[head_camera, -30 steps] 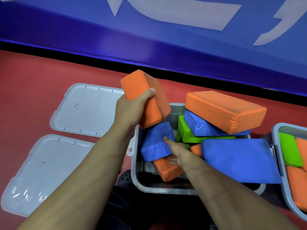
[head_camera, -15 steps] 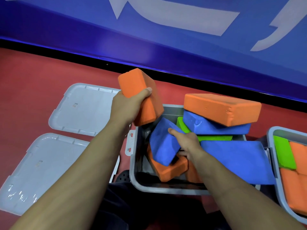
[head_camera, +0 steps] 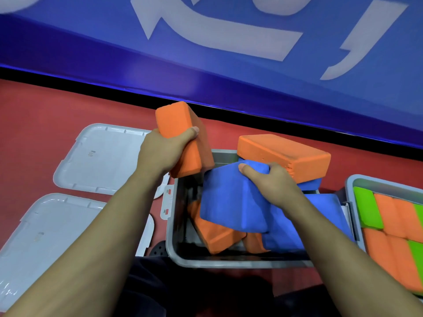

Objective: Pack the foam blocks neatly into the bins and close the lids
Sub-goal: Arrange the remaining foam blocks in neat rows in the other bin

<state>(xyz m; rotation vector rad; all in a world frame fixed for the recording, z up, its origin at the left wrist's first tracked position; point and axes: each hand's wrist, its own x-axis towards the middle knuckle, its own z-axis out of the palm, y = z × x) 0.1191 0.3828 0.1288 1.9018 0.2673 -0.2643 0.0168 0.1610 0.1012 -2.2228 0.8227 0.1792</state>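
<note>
A red floor runs up to a blue wall with big white lettering, and the person works low over a grey bin [head_camera: 174, 227] set on that floor. The left hand [head_camera: 160, 154] grips an orange block [head_camera: 183, 138], fingers and thumb wrapped round it, holding it up beside the bin's left rim, I'd guess to keep it out of the way while space is made. The right hand [head_camera: 272, 181] clutches a blue block [head_camera: 226, 202] from above, tilted over the jumble inside, likely being pulled out or turned so it can lie flat. Beneath it sit slanted orange pieces [head_camera: 215, 234], with another blue slab [head_camera: 325, 209] and a stacked orange block [head_camera: 283, 156] crowding the right side; these look to be what blocks a tidy fit. To the right, a second bin [head_camera: 349, 191] already holds green and orange blocks laid flat. Two lids [head_camera: 96, 161] lie on the floor to the left, near the bin, neither one on.
</note>
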